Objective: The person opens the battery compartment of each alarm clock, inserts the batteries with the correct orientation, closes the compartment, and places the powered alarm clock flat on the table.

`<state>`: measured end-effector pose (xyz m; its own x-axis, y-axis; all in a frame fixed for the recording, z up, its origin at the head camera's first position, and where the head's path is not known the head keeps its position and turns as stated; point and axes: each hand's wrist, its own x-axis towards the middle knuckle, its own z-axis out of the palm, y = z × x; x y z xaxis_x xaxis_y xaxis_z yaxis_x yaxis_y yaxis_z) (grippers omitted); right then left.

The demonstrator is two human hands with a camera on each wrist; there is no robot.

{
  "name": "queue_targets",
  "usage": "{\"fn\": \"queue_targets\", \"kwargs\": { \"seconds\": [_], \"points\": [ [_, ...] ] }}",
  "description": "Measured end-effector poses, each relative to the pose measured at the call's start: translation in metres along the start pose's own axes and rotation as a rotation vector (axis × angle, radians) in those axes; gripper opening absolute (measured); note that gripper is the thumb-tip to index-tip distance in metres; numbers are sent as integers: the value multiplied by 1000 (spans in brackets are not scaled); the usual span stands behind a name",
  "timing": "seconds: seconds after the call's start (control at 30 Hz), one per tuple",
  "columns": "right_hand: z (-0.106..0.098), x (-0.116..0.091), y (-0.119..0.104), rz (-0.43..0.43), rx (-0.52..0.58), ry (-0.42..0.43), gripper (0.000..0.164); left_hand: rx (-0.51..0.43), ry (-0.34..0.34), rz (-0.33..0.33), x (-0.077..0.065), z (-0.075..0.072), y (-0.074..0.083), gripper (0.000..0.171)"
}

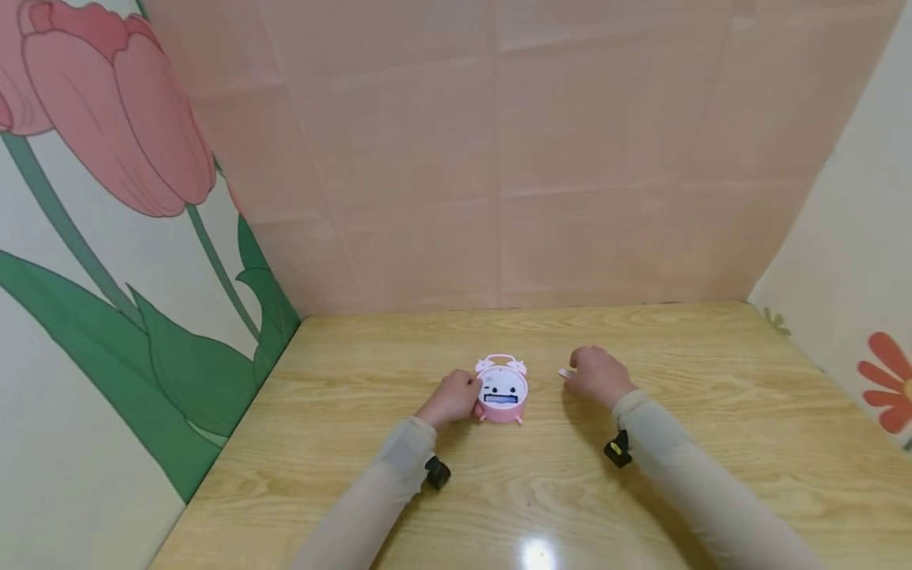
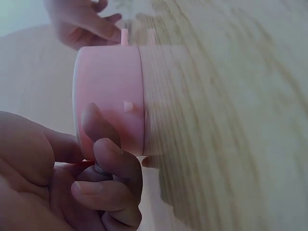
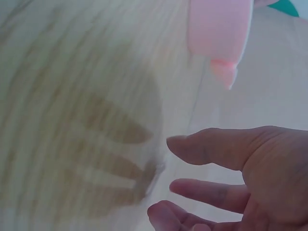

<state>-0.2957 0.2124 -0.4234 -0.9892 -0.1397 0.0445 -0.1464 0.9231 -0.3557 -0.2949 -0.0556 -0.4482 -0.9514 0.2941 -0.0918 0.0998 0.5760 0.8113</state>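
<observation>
Tulip-printed wall covering point(image 1: 114, 111) fills the upper left of the frame, beside plain pink sheeting point(image 1: 499, 158) that rises behind a wood-grain tabletop point(image 1: 356, 356). Just below and right of centre, the left hand point(image 1: 454, 396) grips the left side of a pink twin-bell alarm clock point(image 1: 502, 383), which lies face up. Farther right, a small white piece point(image 1: 566, 373) shows by the right hand point(image 1: 601, 375), whose thumb and fingers stand apart; contact cannot be told. Orange-red petals point(image 1: 888, 382) mark the right edge.
</observation>
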Motion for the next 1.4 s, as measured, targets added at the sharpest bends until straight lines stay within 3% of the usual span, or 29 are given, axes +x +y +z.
{"fn": "queue_targets", "kwargs": {
  "seconds": [0.17,0.47,0.87,1.0,1.17,1.3,1.4],
  "points": [
    [3,-2,8,46,35,-17,13,-2,-4,-14,0,1,0,34],
    [6,3,17,56,26,-21,14,-9,-14,-27,0,3,-1,35],
    [8,6,5,-44,-17,41,15,-33,-19,-39,2,2,0,34],
    [6,1,-14,-118,-39,116,13,-33,-20,-40,2,2,0,33],
    [4,-11,-42,-303,-102,240,7,-32,-12,-28,2,2,0,33],
    [9,-18,-58,-468,-134,271,2,-19,0,-6,2,0,0,32],
    [15,-21,-65,-538,-134,262,5,0,6,7,3,1,-1,33]
  ]
}}
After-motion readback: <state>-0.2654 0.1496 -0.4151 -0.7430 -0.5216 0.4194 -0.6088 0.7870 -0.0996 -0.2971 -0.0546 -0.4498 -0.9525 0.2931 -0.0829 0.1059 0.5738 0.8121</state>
